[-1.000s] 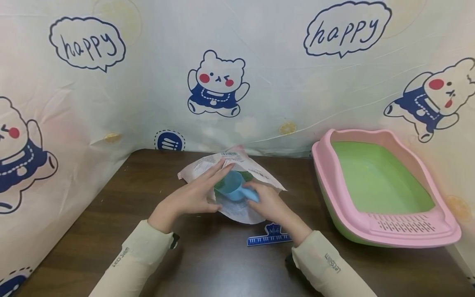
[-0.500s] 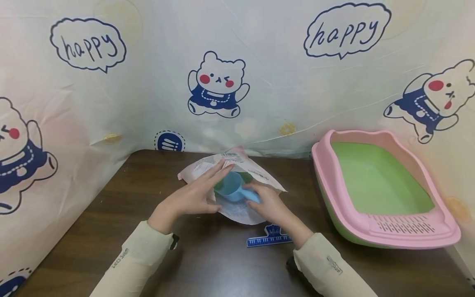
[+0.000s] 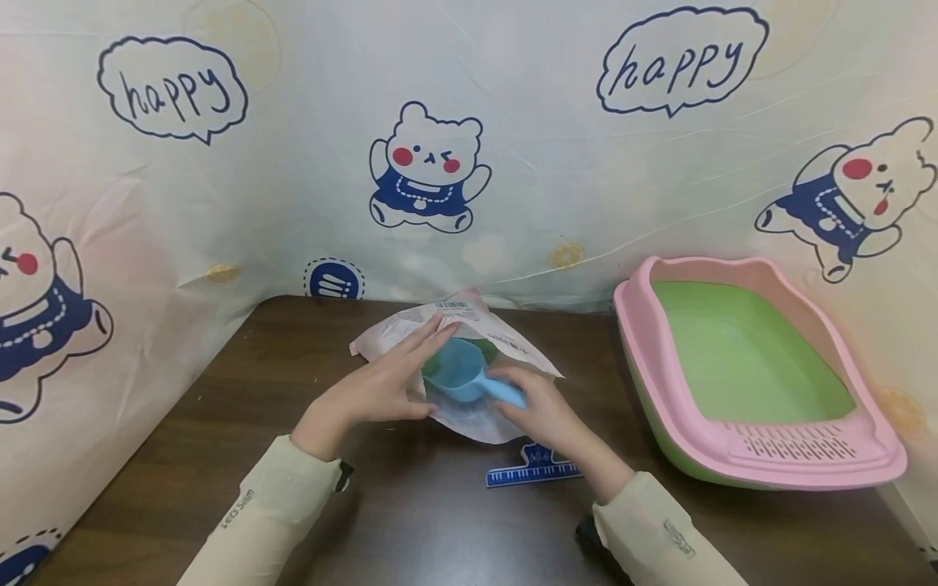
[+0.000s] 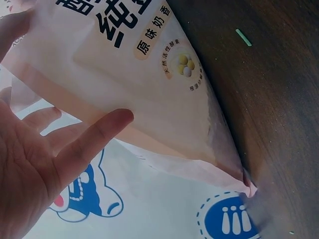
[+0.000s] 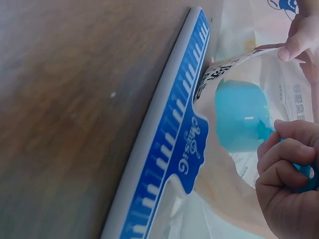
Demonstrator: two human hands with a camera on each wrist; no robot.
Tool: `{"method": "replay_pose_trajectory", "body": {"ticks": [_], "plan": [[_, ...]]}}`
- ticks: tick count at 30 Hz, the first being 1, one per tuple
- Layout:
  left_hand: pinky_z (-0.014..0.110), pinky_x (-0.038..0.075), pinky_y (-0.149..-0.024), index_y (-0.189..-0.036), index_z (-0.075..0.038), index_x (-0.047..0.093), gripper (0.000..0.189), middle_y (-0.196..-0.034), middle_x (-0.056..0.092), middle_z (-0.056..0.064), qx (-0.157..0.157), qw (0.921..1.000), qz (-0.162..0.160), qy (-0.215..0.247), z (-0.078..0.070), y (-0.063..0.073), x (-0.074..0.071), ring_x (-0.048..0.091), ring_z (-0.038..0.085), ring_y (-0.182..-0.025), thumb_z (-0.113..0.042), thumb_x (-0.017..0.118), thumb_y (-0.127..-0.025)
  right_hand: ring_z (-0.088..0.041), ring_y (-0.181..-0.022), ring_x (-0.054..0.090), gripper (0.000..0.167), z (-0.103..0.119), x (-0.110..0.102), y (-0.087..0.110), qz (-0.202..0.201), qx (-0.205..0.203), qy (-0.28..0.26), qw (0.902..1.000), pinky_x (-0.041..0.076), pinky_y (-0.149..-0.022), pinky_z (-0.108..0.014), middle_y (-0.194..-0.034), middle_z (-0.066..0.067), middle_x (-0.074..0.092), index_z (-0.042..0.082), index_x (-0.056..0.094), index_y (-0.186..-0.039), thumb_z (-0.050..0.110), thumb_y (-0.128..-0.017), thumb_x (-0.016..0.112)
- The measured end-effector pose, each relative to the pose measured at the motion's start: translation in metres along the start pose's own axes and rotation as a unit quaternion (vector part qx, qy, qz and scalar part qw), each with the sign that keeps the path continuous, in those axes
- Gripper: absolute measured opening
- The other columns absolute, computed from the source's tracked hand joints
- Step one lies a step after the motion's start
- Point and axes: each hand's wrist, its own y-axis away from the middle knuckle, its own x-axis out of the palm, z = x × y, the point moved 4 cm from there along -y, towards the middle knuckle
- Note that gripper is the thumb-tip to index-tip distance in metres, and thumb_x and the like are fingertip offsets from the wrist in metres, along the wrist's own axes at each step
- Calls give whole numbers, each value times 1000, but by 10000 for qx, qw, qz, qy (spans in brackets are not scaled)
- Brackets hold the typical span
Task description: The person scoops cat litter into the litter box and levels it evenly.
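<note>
My right hand (image 3: 542, 411) grips the handle of a light blue scoop (image 3: 458, 370), whose cup lies in the mouth of a torn-open pale pink bag (image 3: 516, 342). Green material (image 3: 485, 350) shows inside the bag behind the cup; the cup's contents cannot be made out. At the bag's left side, my left hand (image 3: 374, 387) keeps its fingers spread and fairly straight, touching the opening. The left wrist view shows an extended digit against the printed bag (image 4: 149, 89). In the right wrist view, curled fingers (image 5: 284, 174) wrap the scoop's handle.
A blue piano-patterned clip (image 3: 535, 470) lies in front of the bag. To the right stands a litter tray with a pink rim (image 3: 645, 334) and green base. One green pellet (image 4: 243, 37) lies on the brown table (image 3: 212, 407). A printed cloth (image 3: 308, 163) hangs behind.
The right hand and scoop have shifted slightly right and toward me, and the scoop's cup and handle show more. The left hand and bag hold nearly the same position.
</note>
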Motion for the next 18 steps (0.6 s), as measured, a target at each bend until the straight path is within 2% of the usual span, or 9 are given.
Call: {"method": "replay_pose_trajectory", "body": {"ticks": [9, 18], "plan": [[59, 43, -106, -159, -39, 11, 110, -169, 7, 6, -87, 10000, 22, 40, 0, 0, -1, 22, 36, -152, -22, 83, -78, -20, -90, 55, 42, -7, -7, 13, 61, 218, -137, 9997, 46, -78, -32, -118, -7, 67, 15, 64, -129, 6, -89, 71], [60, 42, -106, -159, -40, 10, 111, -169, 6, 3, -141, 9999, 32, 49, 2, 0, 0, 21, 35, -152, -22, 84, -78, -24, -94, 55, 42, -9, -20, 26, 150, 349, -584, 9976, 48, -78, -34, -120, -8, 65, 17, 63, -130, 7, -90, 70]]}}
